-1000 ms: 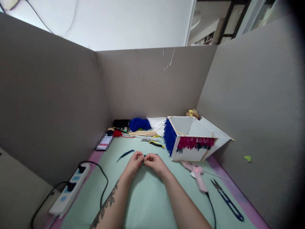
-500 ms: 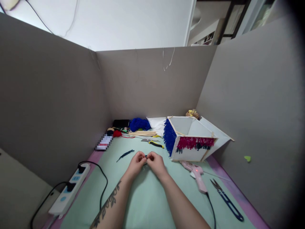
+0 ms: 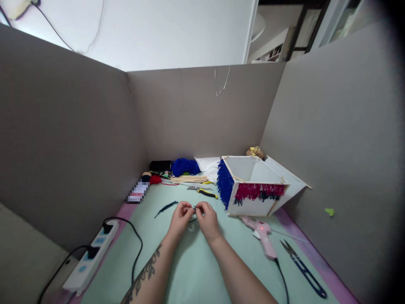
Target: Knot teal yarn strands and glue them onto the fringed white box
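Close together over the middle of the mat, my left hand (image 3: 181, 218) and my right hand (image 3: 206, 218) both pinch a short piece of dark yarn (image 3: 193, 220). A loop of it hangs just below the fingertips; its ends are hidden by the fingers. To the left of my hands lies a small bundle of dark yarn strands (image 3: 166, 208). On the right stands a white box-like frame (image 3: 253, 208) with a blue yarn fringe (image 3: 224, 185) on one side and a crimson fringe (image 3: 257, 191) with dark strands along the front.
A pink glue gun (image 3: 263, 234) with a lit red light and thread snips (image 3: 303, 270) lie at the right. Pliers (image 3: 205, 193), wooden sticks (image 3: 191, 179) and blue yarn (image 3: 185, 167) are at the back. A power strip (image 3: 91, 257) with black cables runs along the left.
My hands stay together at nearly the same spot, and the dark yarn now shows as a clearer loop below the fingers. The view has tilted slightly.
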`<state>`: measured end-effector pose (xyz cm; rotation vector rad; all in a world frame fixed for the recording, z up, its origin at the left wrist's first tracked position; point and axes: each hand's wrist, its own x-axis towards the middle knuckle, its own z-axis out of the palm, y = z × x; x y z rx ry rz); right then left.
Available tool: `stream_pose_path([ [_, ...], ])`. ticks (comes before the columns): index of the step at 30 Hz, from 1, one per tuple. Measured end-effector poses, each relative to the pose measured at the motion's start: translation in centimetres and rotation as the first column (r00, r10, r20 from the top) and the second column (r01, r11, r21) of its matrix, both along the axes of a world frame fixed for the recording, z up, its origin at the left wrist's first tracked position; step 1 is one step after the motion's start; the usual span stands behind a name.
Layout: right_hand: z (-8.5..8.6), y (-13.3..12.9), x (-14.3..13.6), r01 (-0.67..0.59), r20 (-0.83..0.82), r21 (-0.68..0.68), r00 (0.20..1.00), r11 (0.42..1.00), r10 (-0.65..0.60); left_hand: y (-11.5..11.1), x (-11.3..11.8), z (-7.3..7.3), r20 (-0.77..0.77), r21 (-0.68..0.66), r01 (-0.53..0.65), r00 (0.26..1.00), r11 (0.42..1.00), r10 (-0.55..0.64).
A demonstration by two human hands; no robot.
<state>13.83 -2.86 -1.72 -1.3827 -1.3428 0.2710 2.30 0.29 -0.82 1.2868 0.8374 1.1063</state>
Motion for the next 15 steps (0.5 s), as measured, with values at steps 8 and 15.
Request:
stream_pose_path([
  [8, -0.22, -0.02, -0.41, -0.05, 0.036, 0.0, 0.998, 0.999, 0.05, 0.35, -0.37, -0.12, -0.086, -0.035, 0.021, 0.996, 0.999, -0.024],
  [15, -0.19, 0.15, -0.07, -0.032, -0.117, -0.015, 0.993, 0.999, 0.03, 0.92, -0.85, -0.53, -0.155, 0.09, -0.094, 0.982, 0.991, 0.108],
])
